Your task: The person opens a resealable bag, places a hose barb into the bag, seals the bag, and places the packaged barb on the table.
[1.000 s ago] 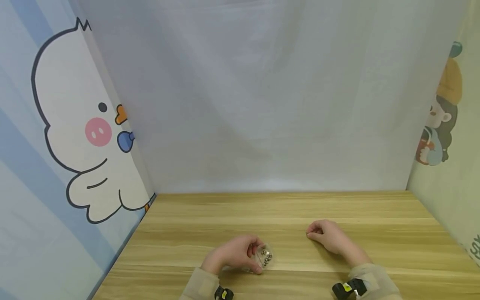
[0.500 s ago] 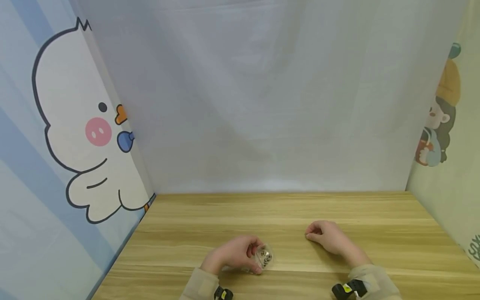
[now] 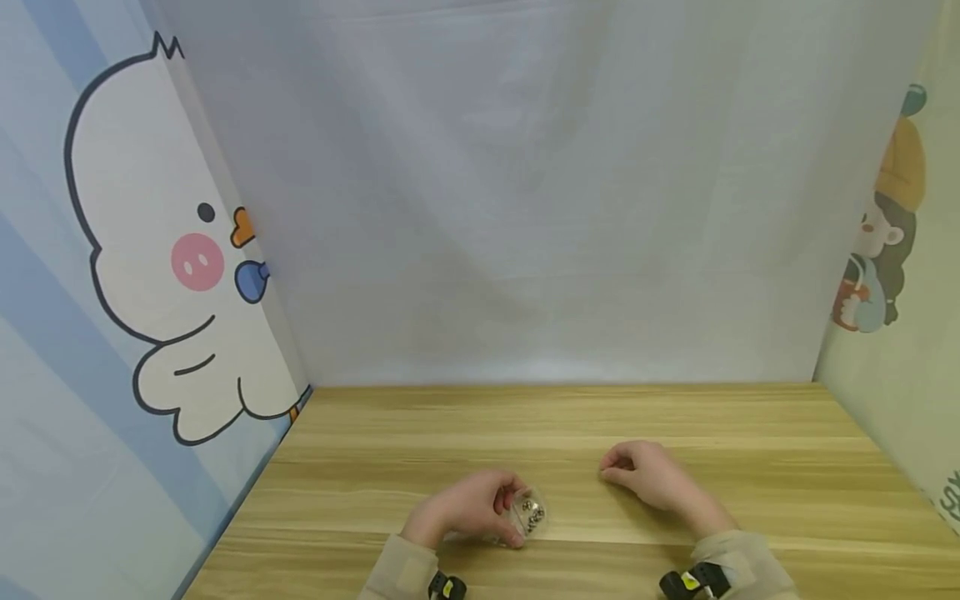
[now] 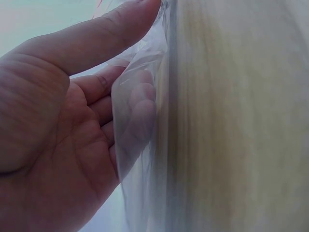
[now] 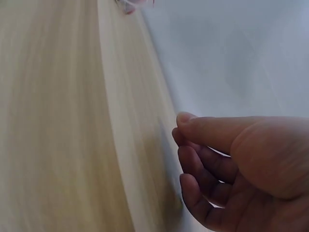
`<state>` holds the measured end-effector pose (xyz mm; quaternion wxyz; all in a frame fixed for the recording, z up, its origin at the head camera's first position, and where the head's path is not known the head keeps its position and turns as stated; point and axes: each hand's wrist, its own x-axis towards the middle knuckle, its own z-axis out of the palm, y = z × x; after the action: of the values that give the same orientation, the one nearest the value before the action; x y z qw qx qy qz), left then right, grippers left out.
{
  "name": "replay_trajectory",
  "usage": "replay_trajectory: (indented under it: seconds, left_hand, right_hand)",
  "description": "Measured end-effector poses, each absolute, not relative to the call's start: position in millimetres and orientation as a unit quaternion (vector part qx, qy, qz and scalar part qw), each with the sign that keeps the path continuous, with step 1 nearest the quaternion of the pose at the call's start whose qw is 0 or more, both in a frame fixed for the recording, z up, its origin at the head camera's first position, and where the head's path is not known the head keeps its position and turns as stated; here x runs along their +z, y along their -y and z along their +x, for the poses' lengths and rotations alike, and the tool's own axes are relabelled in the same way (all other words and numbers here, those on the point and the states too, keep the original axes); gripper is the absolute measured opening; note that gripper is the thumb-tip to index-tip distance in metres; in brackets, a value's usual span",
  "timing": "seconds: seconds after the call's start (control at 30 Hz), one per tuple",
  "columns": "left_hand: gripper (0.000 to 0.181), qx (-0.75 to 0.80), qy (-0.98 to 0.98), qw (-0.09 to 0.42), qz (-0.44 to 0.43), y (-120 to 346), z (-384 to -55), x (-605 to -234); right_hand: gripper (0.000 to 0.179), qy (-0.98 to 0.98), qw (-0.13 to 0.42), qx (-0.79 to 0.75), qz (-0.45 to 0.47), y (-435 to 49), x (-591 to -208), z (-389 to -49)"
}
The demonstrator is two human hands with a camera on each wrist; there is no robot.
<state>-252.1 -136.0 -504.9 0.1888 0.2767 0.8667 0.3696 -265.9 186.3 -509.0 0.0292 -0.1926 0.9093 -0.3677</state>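
A small clear plastic bag (image 3: 517, 518) with several tiny shiny metal pieces (image 3: 536, 515) inside is in my left hand (image 3: 474, 505), close over the table. The left wrist view shows the bag's clear film (image 4: 140, 106) between the thumb and the fingers, with some fingers seen through it. To the right, low over the table, my right hand (image 3: 643, 477) has its thumb and index fingertips together and the other fingers curled. No object shows between those fingertips in the right wrist view, where the right hand (image 5: 241, 169) casts a shadow on the wood.
The wood-grain table (image 3: 480, 417) meets a pale grey curtain (image 3: 525, 208) at the back. A cartoon panel (image 3: 142, 208) closes the left side, another panel (image 3: 885, 375) the right. Both wrists carry a small black camera (image 3: 693, 581).
My right hand has shifted slightly left, toward the bag. A tiny dark speck at its fingertips half a second ago no longer shows. My left hand and the bag stay in place.
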Motion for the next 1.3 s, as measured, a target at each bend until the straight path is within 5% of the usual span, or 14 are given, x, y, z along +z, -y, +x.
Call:
replay_trajectory:
  seconds: [0.73,1.3]
  left_hand:
    - [0.048,0.363,-0.872,0.19,0.268,135.5,-251.6,-502.3]
    - [0.046,0.354,-0.874,0.192,0.272,135.0,-252.9,-502.0]
  right_hand:
    - [0.005,-0.854,0.057,-0.438,-0.275,-121.1,-503.7,-237.5]
    - [0.007,-0.854,0.019,-0.443,-0.271,-97.4,-513.3,-229.2]
